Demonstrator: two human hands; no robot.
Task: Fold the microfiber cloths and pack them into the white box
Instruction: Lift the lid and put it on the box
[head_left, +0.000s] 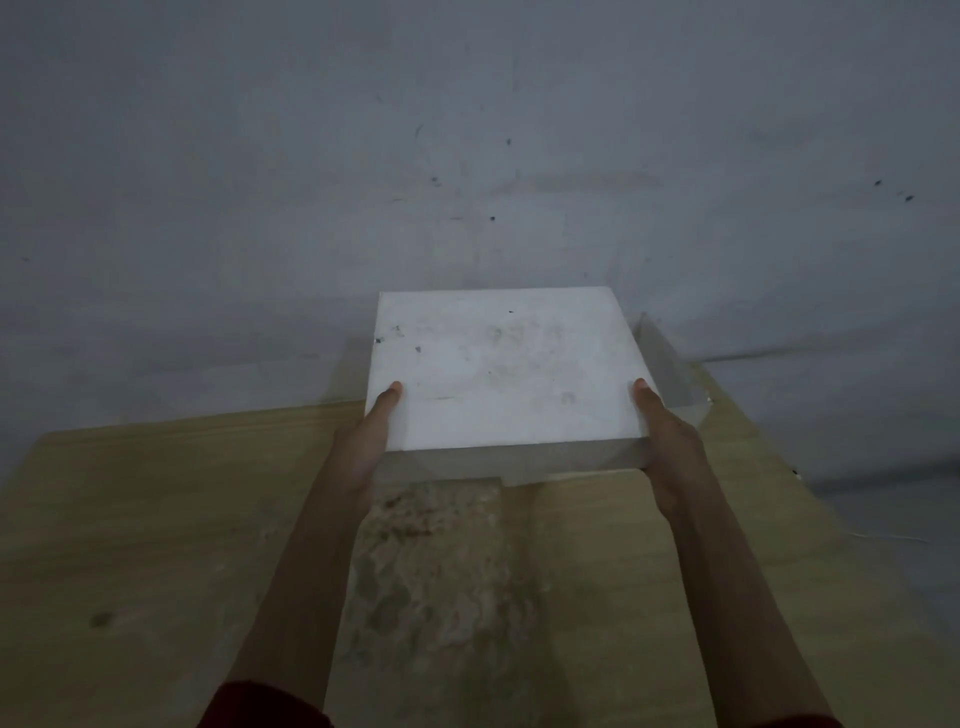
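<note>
Two hands on the flat square white box (506, 369): my left hand (363, 447) is gripping its left side, my right hand (670, 441) is gripping its right side, thumbs (388, 397) lying on top. I'm holding it over the far end of the light wooden table (156, 519); can't tell if it's touching.

Bare forearms (311, 545), dark red sleeve (260, 709)

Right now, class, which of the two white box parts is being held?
The smudged flat part in front: left hand and right hand grip its near corners, thumbs on top. The open part only shows behind its right edge.
</note>
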